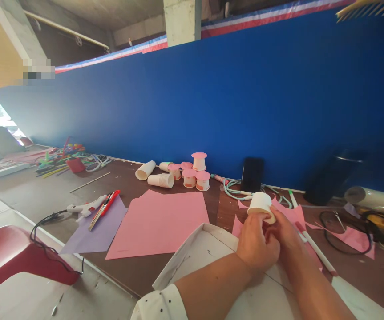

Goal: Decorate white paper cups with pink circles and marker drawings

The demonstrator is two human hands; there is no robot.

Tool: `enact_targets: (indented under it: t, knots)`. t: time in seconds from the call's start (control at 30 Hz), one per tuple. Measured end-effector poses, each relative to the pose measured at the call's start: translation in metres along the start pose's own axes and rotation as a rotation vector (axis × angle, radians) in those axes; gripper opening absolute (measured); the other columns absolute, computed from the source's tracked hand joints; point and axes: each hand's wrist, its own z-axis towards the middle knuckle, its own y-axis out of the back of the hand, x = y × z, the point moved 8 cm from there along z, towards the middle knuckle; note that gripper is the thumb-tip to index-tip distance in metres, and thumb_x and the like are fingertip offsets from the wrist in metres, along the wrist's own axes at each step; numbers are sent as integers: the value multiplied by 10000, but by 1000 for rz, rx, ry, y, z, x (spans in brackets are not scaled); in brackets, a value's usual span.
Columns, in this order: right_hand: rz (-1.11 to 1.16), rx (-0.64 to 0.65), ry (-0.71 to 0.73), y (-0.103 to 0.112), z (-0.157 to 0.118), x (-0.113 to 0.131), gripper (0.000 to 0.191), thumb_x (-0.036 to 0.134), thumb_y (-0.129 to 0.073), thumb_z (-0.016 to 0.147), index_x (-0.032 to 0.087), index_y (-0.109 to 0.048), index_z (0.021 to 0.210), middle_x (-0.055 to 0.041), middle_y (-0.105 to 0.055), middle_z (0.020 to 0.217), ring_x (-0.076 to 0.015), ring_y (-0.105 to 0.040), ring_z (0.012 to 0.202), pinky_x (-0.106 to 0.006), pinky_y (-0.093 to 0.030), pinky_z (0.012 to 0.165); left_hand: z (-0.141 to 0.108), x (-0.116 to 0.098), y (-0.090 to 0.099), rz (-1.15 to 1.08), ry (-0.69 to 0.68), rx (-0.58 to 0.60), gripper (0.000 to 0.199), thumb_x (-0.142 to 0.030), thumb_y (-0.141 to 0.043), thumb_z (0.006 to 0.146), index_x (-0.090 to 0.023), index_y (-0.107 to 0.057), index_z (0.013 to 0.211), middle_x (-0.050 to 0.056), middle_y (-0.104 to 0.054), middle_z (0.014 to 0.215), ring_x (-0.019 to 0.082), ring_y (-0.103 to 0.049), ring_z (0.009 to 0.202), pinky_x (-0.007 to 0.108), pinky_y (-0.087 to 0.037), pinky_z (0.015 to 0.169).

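A white paper cup (260, 202) is upside down between my hands, above a white box lid or tray (208, 262). My right hand (285, 229) grips the cup along its right side and rim. The curled fingers of my left hand (258, 244) close on its near rim; the fingertips are partly hidden. Scraps of cut pink paper (295, 215) lie behind and beside the hands. Farther back stand several upturned paper cups with pink paper discs on top, one (199, 162) raised above the others.
A pink sheet (165, 222) and a purple sheet (101, 233) lie left, with a glue gun (86, 206) and red utility knife (105, 208). Stacked cups (161, 180) lie sideways. A phone (252, 174) leans on the blue partition (245, 98). A red stool (21, 258) stands at left.
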Motion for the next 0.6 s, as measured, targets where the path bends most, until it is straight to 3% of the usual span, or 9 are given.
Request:
enact_targets:
  t: [0.17,0.4,0.6]
  knots:
    - [84,59,-63,-12,-4,1,591,675,-321,849,219,-679,964,-97,-697,721,-276,-690,793,-381,-559,718,3,-4,0,81,-33,43,384,-126,-527,751,-230,-598,1114,90,-616,1124,243,-586,1005,370,-476,889]
    - [145,75,-190,-15,-6,-16,617,680,-312,862,188,-672,954,-96,-685,665,-263,-687,763,-389,-556,727,6,5,0,44,42,39,389,-159,-561,760,-238,-597,1139,94,-609,1107,233,-579,957,358,-468,879]
    - [219,85,-200,-18,-7,-21,518,629,-405,864,189,-679,889,-85,-678,643,-266,-686,803,-390,-544,767,10,21,2,24,143,-4,172,-291,-558,821,-200,-631,947,98,-597,1017,219,-574,895,352,-469,823]
